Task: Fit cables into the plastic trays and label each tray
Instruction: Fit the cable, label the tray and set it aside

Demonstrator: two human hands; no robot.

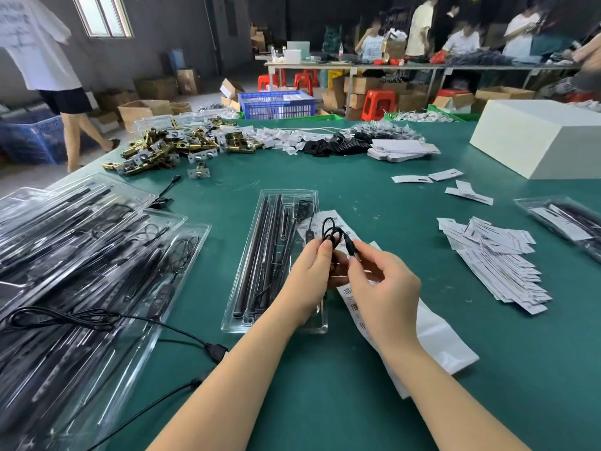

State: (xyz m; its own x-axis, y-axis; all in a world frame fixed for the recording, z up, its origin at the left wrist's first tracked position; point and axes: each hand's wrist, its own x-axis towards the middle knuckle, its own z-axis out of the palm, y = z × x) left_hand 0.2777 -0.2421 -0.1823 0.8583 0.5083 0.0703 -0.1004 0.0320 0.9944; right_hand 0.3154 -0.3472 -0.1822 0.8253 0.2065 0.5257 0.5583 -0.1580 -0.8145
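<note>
Both forearms come in from the near edge of the green surface [357, 164]. Left hand [309, 281] pinches a small coil of black cable [331, 232] between thumb and fingers. Right hand [383, 288] pinches the plug end [350, 248] of the same cable, fingers curled. Coil is held up off the surface, just above the right side of a clear plastic tray [276, 262].

That tray lies lengthwise mid-surface, long black strips [260, 255] in its left channels, another bit of cable with an inline controller in the right compartment. Left wrist overlaps its near right corner.

Label strip [354, 307] with barcodes lies just beside the tray's right side, running under my right hand; white backing sheet [445, 340] continues toward the near edge.

Left edge: a pile of filled trays [81, 255], overlapping, loose black cables [130, 320] trailing off it, one USB plug lying just beside the pile.

Right side: a heap of white label slips [497, 262], a few strays farther back. One more filled tray [566, 222] at the right edge. White box [536, 138] at the far right corner.

Far side: brass-coloured hardware [169, 148] toward the left, white tags and black parts [341, 141] in the middle.

Beyond the surface: blue crate [276, 104], cartons, people at another bench, blurred.
</note>
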